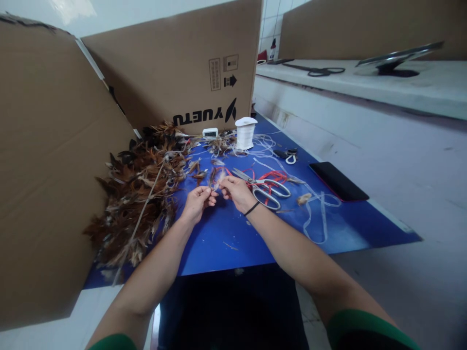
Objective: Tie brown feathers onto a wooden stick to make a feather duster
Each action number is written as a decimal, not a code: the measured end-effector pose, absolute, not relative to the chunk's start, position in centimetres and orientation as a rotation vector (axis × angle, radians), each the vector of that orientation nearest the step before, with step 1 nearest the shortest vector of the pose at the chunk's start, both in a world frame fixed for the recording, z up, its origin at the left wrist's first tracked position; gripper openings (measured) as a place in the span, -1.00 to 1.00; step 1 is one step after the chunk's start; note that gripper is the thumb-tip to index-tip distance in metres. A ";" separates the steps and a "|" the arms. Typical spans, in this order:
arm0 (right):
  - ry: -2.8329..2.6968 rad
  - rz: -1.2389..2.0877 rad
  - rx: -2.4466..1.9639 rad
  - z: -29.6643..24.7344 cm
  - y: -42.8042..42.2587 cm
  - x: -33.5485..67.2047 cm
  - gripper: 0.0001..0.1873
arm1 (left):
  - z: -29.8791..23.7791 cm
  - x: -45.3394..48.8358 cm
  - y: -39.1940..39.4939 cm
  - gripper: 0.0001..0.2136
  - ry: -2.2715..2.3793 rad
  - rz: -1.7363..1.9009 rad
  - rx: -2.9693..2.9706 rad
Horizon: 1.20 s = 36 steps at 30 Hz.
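My left hand and my right hand meet over the blue table, both pinched on a small bunch of brown feathers held between the fingertips. A black band circles my right wrist. Silver scissors lie just right of my right hand on red cord. A large heap of brown feathers lies to the left of my left hand.
Cardboard sheets stand at the left and behind. A white spool, loose white ribbon, a small white device and a black phone lie on the table. A white ledge at the right carries black scissors.
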State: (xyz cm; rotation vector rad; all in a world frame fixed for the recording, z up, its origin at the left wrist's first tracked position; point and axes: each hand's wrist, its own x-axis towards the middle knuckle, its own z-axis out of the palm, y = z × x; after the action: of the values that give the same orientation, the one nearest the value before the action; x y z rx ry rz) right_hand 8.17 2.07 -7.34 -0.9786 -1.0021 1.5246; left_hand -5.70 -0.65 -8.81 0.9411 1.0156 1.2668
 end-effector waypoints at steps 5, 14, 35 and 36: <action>-1.015 1.545 -1.000 -7.3 1.8 7.8 -0.88 | -9.0 -5.6 -0.6 -0.71 1.083 1.392 1.029; -1.017 1.485 -1.023 -7.7 1.7 7.3 -0.91 | -9.1 -5.1 -0.8 -0.76 1.206 1.421 1.215; -1.045 1.426 -1.020 -8.2 1.4 6.9 -0.70 | -9.4 -5.2 -1.0 -0.86 1.324 1.453 1.487; -1.041 1.426 -1.025 -8.2 1.5 7.0 -0.69 | -9.5 -5.2 -1.0 -0.84 1.298 1.428 1.474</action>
State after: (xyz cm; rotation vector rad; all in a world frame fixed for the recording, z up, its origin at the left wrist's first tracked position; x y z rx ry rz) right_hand 7.01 1.48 -8.22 -1.0252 -1.0414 1.4260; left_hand -5.24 -0.99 -9.47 1.4743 1.2978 1.4281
